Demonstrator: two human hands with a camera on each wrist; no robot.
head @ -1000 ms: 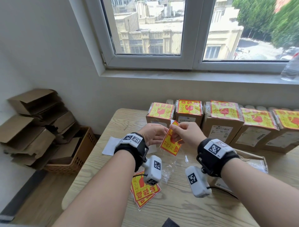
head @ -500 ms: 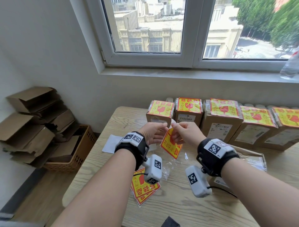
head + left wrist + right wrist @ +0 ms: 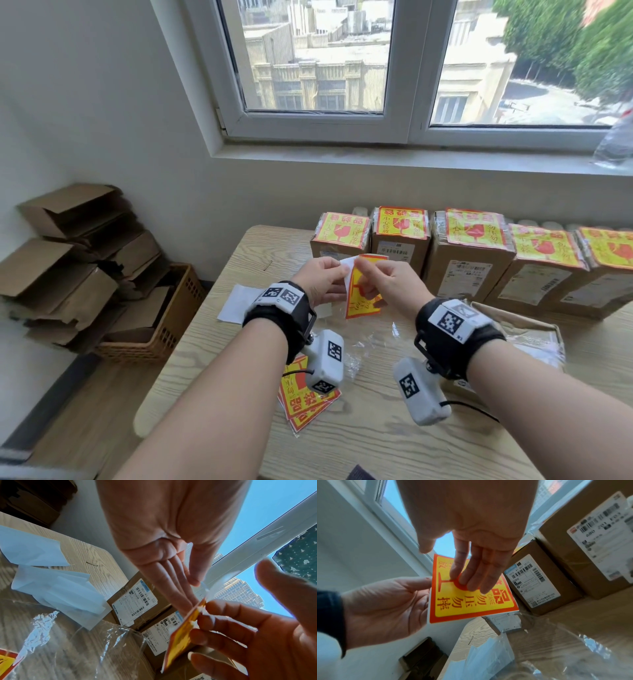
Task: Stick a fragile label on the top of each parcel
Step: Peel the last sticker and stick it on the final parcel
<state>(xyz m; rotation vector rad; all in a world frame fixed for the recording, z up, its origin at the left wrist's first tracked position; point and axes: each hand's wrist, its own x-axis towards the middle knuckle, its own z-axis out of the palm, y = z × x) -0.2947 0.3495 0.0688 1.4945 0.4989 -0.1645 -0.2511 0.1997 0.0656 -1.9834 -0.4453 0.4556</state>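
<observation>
1. Step in hand: peeling a fresh fragile label (image 3: 363, 291) off its white backing (image 3: 346, 266). Both hands hold it in the air above the middle of the tabletop (image 3: 376, 438), just in front of the parcel row.
2. Left hand (image 3: 320, 279): thumb and fingertips pinch the white backing corner at the label's top edge. The left wrist view shows the fingers extended and the thumb closed against them on the thin sheet.
3. Right hand (image 3: 390, 284): pinches the label itself. In the right wrist view three fingers (image 3: 477, 574) lie flat on the printed yellow face; the thumb is on the other side, contact hidden.
4. Split so far: only the top corner looks parted, with most of the label on the backing, as best I can judge.
5. Parcels: five brown boxes (image 3: 469, 253) along the far edge under the window, each already with a yellow-red label on top. One more flat parcel (image 3: 520, 329) lies near the right edge beneath the right wrist; its top is largely hidden, no label seen.
6. Spare labels (image 3: 305, 404) are stacked near the front edge; discarded backings (image 3: 236, 303) lie at the left edge.
7. Next move calls for pulling the two pinches steadily apart, keeping the adhesive face off the fingers, then laying the label flat on the unlabelled parcel's top.
</observation>
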